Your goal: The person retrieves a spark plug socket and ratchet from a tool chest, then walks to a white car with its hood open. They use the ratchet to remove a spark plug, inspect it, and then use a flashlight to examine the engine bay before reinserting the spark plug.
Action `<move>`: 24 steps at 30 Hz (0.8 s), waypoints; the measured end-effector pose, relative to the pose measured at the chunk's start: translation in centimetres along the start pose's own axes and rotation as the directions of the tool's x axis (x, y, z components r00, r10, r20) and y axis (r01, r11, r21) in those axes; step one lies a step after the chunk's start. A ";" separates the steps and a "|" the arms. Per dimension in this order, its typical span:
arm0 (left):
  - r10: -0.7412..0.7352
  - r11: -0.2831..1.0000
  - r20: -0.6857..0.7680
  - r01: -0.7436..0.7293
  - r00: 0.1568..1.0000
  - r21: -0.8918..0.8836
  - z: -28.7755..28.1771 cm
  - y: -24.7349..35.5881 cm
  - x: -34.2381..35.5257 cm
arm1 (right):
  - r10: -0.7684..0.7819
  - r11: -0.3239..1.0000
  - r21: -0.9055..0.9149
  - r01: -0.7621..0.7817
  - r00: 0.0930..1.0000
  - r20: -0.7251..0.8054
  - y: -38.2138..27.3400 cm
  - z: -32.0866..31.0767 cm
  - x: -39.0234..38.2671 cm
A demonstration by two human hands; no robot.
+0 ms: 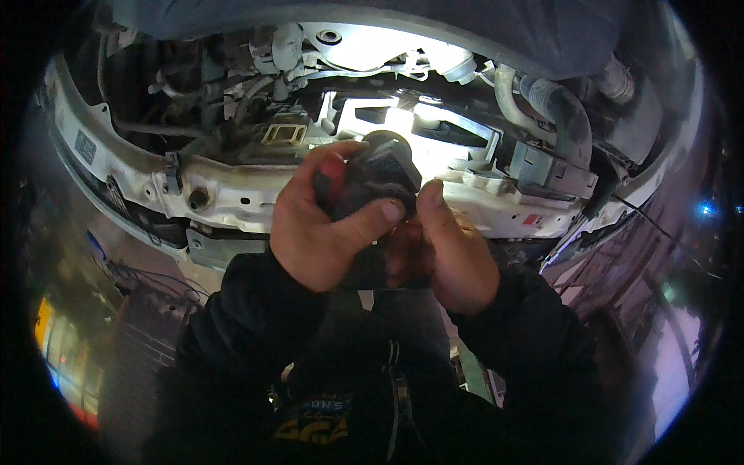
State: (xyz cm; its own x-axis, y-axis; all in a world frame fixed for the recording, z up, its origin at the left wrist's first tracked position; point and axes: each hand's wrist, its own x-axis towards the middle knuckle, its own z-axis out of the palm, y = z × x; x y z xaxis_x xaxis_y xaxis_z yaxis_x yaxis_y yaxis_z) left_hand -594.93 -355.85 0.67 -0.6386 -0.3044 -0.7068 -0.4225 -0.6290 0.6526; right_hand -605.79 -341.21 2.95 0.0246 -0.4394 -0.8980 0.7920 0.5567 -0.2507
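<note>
My left hand [322, 229] is wrapped round a dark, chunky object [377, 172] with a rounded top end and a red part on its left side. Its exact kind does not show; it has the bulk of a small power tool. The left thumb lies across its lower face. Close against its lower right side is my right hand [461, 256], thumb raised and fingers curled inward. Those fingers are in shadow and blurred, so what they grip is hidden. Both hands are held up before the open front of a vehicle.
A pale metal crossmember [240, 194] runs across the vehicle's front. Behind it lie a brightly lit bracket [457, 128], a ribbed hose [554, 105] and a grey box [554, 170]. Dark cloth [465, 23] hangs over the top. Loose cables [147, 275] are at the lower left.
</note>
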 end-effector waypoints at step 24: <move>0.150 0.986 -0.064 -0.144 0.987 0.088 -1.2 -3.0 0.9 | -0.912 -0.057 -0.962 0.267 0.378 0.159 3.0 -8.1 4.4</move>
State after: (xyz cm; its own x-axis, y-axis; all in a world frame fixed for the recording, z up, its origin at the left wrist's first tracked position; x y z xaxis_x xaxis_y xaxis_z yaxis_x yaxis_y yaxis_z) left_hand -593.40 -355.09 -2.27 -0.6521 -0.4405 -0.6171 -0.3814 -0.5128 0.7691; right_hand -608.21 -335.73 -4.65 -0.6164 -0.7856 -0.0533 -0.6251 0.5294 -0.5736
